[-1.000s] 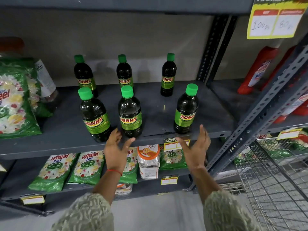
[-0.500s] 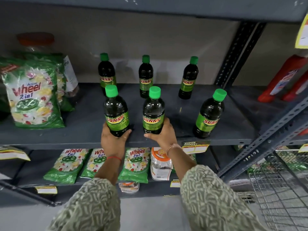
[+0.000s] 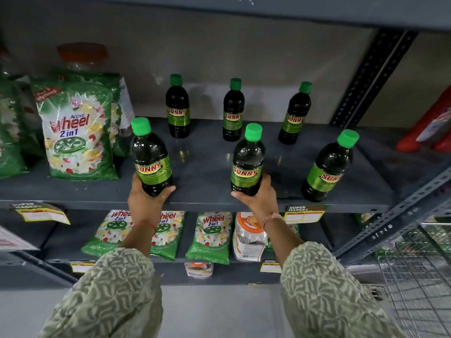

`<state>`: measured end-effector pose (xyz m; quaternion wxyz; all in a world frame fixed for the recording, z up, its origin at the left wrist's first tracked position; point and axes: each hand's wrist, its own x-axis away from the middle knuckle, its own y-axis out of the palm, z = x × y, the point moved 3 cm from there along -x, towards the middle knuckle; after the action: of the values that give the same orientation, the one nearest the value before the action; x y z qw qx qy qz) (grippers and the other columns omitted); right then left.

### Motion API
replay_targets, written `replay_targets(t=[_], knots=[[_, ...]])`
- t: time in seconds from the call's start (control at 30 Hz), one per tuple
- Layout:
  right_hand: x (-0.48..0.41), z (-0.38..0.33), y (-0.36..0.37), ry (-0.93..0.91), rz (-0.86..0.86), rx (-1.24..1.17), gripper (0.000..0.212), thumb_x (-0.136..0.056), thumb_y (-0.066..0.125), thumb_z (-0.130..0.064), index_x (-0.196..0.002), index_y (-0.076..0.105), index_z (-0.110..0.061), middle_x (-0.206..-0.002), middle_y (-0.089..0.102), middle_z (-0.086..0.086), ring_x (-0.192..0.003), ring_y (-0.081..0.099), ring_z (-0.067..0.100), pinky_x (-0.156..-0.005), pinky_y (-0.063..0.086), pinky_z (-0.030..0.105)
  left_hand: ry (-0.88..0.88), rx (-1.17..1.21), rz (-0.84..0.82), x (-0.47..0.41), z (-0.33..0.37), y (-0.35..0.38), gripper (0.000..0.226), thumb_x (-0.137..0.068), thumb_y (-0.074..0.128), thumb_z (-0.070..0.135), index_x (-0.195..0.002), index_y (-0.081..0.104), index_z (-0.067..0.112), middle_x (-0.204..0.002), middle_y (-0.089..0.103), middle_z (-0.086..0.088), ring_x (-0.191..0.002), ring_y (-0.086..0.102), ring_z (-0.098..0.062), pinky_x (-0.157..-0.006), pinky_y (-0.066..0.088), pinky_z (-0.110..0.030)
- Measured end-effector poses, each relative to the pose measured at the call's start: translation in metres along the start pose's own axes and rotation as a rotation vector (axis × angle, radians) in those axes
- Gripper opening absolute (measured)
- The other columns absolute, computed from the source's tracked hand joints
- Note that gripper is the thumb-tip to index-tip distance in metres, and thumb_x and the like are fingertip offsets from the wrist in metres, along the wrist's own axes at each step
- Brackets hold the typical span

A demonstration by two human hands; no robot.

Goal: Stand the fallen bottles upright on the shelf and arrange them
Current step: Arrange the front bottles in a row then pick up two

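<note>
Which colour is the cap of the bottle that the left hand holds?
Bright green, seen in the head view: the cap tops the dark bottle in the left hand.

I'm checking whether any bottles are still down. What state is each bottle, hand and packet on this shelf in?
Front left bottle: upright, held at its base by the left hand.
Front middle bottle: upright, held at its base by the right hand.
Front right bottle: upright, untouched.
Three back bottles: upright, capped.
Detergent packet: standing, sealed.
</note>
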<state>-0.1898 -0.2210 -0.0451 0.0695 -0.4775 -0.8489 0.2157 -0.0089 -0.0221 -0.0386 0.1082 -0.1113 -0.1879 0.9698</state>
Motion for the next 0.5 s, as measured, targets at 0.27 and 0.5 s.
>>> replay_targets(t=[0.27,0.5], knots=[[0.0013,-0.0065,0.0009,-0.001,-0.047,0.000,0.075,-0.064,0.082,-0.025,-0.122,0.038,-0.006,-0.121,0.058,0.013,-0.098,0.050,0.015,-0.082,0.041,0.024,-0.001,-0.062,-0.069,-0.0012,-0.0049,-0.0038,0.080,-0.063,0.081,0.021,-0.131,0.040,0.011,-0.125,0.060,-0.017,-0.116,0.054,-0.035,-0.100,0.043,-0.042],[0.0019,-0.0058,0.0005,-0.014,-0.040,-0.002,0.072,-0.064,0.082,-0.028,-0.121,0.042,-0.008,-0.118,0.060,0.011,-0.106,0.056,0.023,-0.085,0.043,0.026,0.003,-0.119,-0.069,-0.0001,0.0002,0.0014,0.082,-0.064,0.081,0.026,-0.131,0.037,0.011,-0.123,0.061,-0.020,-0.113,0.055,-0.039,-0.095,0.045,-0.045]])
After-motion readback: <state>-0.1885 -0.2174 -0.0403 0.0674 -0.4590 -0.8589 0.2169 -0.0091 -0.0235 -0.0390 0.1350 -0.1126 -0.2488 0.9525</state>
